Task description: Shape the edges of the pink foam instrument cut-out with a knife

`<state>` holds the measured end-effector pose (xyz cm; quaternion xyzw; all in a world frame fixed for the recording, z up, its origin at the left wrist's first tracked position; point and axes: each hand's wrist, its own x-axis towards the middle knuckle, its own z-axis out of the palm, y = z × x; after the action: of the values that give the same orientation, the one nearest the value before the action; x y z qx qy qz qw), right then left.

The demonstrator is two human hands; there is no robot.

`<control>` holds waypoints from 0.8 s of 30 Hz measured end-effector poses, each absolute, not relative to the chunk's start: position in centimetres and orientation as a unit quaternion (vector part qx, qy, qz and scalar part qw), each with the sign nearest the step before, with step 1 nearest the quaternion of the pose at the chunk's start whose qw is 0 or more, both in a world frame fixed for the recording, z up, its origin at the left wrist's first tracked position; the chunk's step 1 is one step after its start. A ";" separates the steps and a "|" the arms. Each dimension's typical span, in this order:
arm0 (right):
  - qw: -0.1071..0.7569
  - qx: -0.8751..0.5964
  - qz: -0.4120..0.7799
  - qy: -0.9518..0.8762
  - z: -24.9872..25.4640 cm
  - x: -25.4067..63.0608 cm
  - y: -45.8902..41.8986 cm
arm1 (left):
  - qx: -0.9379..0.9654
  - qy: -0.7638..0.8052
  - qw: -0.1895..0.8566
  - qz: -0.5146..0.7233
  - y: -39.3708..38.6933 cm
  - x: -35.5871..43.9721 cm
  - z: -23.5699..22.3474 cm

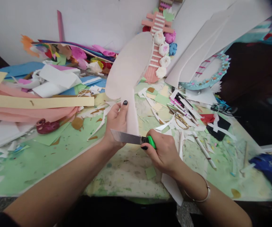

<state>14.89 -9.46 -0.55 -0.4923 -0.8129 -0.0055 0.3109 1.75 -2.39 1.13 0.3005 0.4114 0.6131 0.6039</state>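
Note:
My left hand (pixel 117 121) grips the narrow handle of a pale pink foam board cutout (pixel 131 63), which stands up with its wide oval part above the fingers. My right hand (pixel 163 151) is closed around the green handle of a utility knife (pixel 127 137). Its long grey blade points left, flat across the lower end of the cutout's handle and in front of my left wrist. Whether the blade touches the board I cannot tell. Behind the cutout leans a pink paper instrument shape (pixel 153 60) with white strips and paper flowers.
Colored paper scraps (pixel 62 75) heap up at the left, with a cream strip (pixel 39 101) over them. Markers (pixel 183 105) and gold-handled scissors (pixel 182 121) lie right of center. A blue flower-rimmed round piece (pixel 204 74) leans under white sheets (pixel 202 44). Offcuts litter the green-stained table (pixel 126 176).

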 end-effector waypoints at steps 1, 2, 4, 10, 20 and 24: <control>0.311 -0.492 -0.006 -0.813 -0.5 14.9 -9.5 | 0.296 0.406 0.610 0.613 -2.4 1.7 1.1; 0.312 -0.492 -0.007 -0.813 -0.6 14.9 -9.5 | 0.291 0.398 0.618 0.612 -2.5 1.7 1.1; 0.313 -0.490 -0.009 -0.813 -0.6 14.9 -9.5 | 0.282 0.384 0.633 0.610 -2.5 1.7 1.0; 0.311 -0.495 -0.007 -0.811 -0.6 15.1 -9.5 | 0.269 0.367 0.649 0.609 -2.5 1.5 1.1; 0.308 -0.501 -0.011 -0.809 -0.7 15.3 -9.3 | 0.254 0.346 0.684 0.590 -2.5 1.0 1.6; 0.303 -0.508 -0.006 -0.806 -1.0 15.7 -9.1 | 0.235 0.338 0.707 0.576 -2.7 0.6 2.6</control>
<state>15.71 -9.12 -0.98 -0.5081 -0.8062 -0.0063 0.3031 0.58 -2.66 2.58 0.2354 0.3375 0.5756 0.7066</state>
